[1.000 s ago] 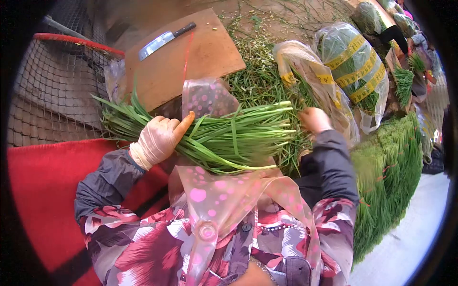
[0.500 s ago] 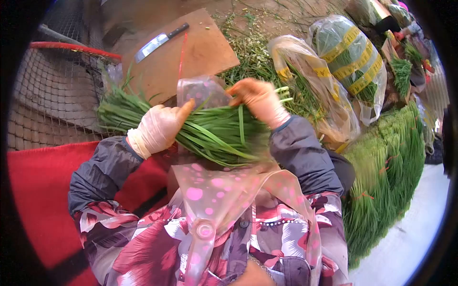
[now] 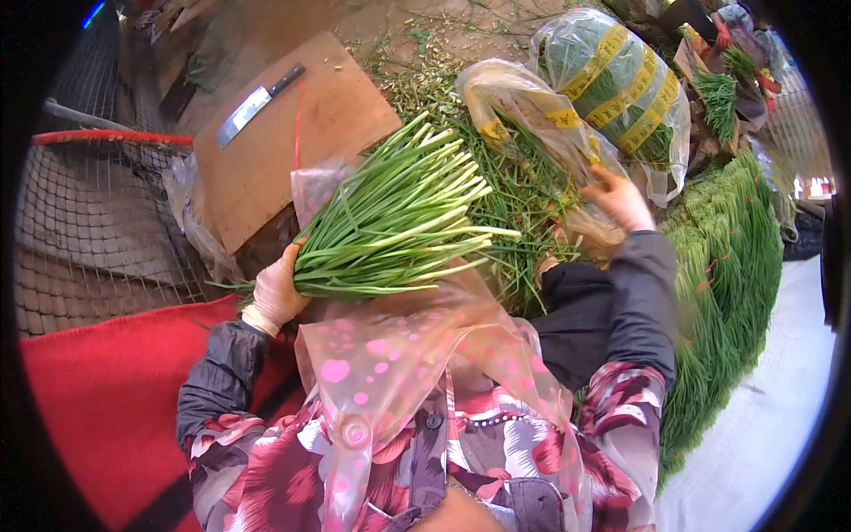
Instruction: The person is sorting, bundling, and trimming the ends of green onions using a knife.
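My left hand (image 3: 280,288) is wrapped round a thick bunch of green garlic chives (image 3: 390,222), near its leafy end. The pale cut ends fan out to the upper right, above my lap. My right hand (image 3: 620,197) is off the bunch, its fingers stretched out over the clear plastic bag (image 3: 581,160) with yellow tape, beside loose chives. Both hands wear thin pale gloves with bare fingertips. A clear apron with pink dots (image 3: 372,355) lies across my lap below the bunch.
A knife (image 3: 257,105) lies on a wooden board (image 3: 337,115) at the upper left. Trimmings (image 3: 434,84) litter the ground beyond. A large taped bag of greens (image 3: 612,84) stands upper right; tied chive bundles (image 3: 722,275) are stacked at right. Another person's hand (image 3: 722,34) shows far back.
The bunch has swung so its pale ends point up and right, held by my left hand alone. My right hand has left it and moved right to the bag.
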`<state>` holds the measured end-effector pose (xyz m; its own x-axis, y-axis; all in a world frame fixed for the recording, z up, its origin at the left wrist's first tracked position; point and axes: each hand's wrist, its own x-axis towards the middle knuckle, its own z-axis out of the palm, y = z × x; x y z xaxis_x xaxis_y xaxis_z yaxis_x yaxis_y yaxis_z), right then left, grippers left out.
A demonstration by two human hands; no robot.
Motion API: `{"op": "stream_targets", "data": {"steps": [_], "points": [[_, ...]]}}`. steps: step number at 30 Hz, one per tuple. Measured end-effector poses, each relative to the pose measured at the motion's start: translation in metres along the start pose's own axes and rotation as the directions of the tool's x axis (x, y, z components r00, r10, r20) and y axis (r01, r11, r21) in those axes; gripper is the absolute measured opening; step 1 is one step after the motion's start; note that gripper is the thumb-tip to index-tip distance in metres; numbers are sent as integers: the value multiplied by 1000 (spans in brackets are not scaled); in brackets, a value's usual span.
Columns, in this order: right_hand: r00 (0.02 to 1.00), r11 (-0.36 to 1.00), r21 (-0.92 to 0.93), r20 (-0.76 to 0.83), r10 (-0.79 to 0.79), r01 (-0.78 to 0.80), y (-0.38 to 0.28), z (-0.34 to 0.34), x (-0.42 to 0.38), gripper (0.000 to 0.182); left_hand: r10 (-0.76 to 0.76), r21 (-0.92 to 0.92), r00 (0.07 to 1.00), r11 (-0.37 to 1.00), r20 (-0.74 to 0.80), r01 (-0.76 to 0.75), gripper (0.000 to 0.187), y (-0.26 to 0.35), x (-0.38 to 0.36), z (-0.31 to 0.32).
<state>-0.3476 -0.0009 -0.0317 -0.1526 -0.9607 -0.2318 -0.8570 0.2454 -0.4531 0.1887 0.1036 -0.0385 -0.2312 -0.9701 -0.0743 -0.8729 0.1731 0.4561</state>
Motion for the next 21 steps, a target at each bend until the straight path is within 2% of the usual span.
{"op": "stream_targets", "data": {"steps": [1, 2, 3, 4, 5, 6, 7, 8, 10, 11, 12, 13, 14, 15, 16, 18, 19, 20, 21], "points": [[997, 956, 281, -32, -74, 80, -23, 5, 1, 56, 0, 14, 1000, 1000, -12, 0, 59, 2, -1, 1], [993, 902, 416, -27, -111, 113, -57, 4, -3, 50, -2, 28, 1000, 1000, -22, 3, 59, 2, -1, 1], [974, 880, 424, -33, -223, 216, -83, 7, -7, 42, 17, 28, 999, 999, -29, -16, 58, 3, -1, 2], [958, 858, 456, 37, -284, 237, -103, 10, -8, 38, 23, 35, 999, 999, -31, -21, 58, 5, -1, 1], [955, 890, 411, 125, -267, 196, -118, 15, -6, 37, 34, 30, 999, 999, -41, -33, 57, 6, 0, 1], [949, 868, 458, 139, -282, 191, -128, 22, -4, 39, 48, 22, 997, 999, -55, -47, 57, 7, 1, 1], [957, 852, 478, 71, -281, 215, -139, 24, -4, 42, 61, 22, 995, 998, -80, -59, 56, 6, 1, 2], [960, 836, 494, 6, -279, 240, -148, 26, -5, 46, 8, 33, 999, 999, -35, -7, 56, 12, 2, -2], [810, 693, 431, -204, -549, 578, -165, 34, -4, 55, 25, 54, 999, 998, -40, -23, 55, 13, 2, -3], [808, 766, 306, -17, -590, 565, -189, 21, -22, 55, 20, 54, 999, 998, -44, -18, 55, 13, 2, -3], [801, 814, 226, 169, -574, 535, -211, 16, -41, 63, 25, 76, 999, 997, -39, -22, 56, 14, 3, -3], [739, 800, 43, 356, -572, 598, -229, 24, -52, 69, 31, 96, 999, 995, -35, -28, 57, 16, 3, -4], [702, 717, -143, 400, -589, 682, -238, 47, -64, 63, 28, 95, 999, 995, -38, -24, 57, 18, 2, -5], [687, 662, -226, 403, -604, 715, -242, 69, -74, 52, -10, 126, 1000, 992, -6, 11, 58, 23, 1, -7], [667, 647, -182, 312, -677, 741, -235, 96, -77, 40, -49, 157, 999, 987, 24, 45, 58, 24, 2, -9], [687, 691, 2, 107, -719, 723, -222, 116, -70, 35, -31, 161, 1000, 986, 8, 29, 58, 21, -1, -7], [818, 704, 552, 65, -571, 448, -218, 113, -70, 33, -10, 169, 1000, 986, 1, 9, 57, 19, -4, -6], [905, 410, 911, 139, -401, 41, -211, 107, -70, 32, -9, 167, 1000, 986, 0, 9, 57, 17, -5, -4], [920, 266, 956, 212, -329, -126, -198, 91, -63, 29, 13, 132, 1000, 991, -24, -10, 59, 15, -5, -3]]}}
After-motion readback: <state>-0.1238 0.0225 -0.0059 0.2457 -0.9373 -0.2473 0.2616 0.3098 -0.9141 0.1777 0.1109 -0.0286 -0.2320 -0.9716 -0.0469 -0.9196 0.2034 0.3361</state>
